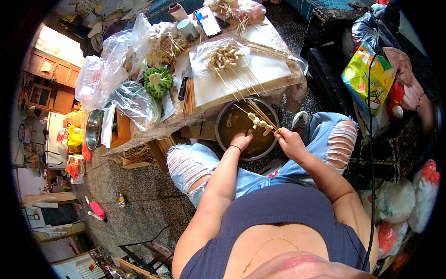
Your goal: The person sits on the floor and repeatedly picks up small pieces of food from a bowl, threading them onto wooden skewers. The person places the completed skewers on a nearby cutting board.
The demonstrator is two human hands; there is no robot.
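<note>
My right hand (287, 139) grips a bundle of thin wooden skewers (265, 122), some threaded with pale knotted food pieces (255, 121), held over a large metal bowl (225, 112) of brownish liquid between my knees. My left hand (242, 139) reaches into the bowl just below those pieces, fingers curled at the liquid; what they hold is hidden. Above the bowl on the low table, a plastic bag (206, 59) carries more skewered pale pieces (223, 58) on a white board (272, 79), their sticks pointing toward me. A black-handled knife (182, 87) lies at the board's left.
The table also holds broccoli (157, 82), bagged greens (132, 100), plain skewers (188, 102), a phone (207, 22) and a cup (186, 29). A steel basin (94, 130) sits at its left end. Black furniture (320, 74) with bags and a hanging cable stands at my right.
</note>
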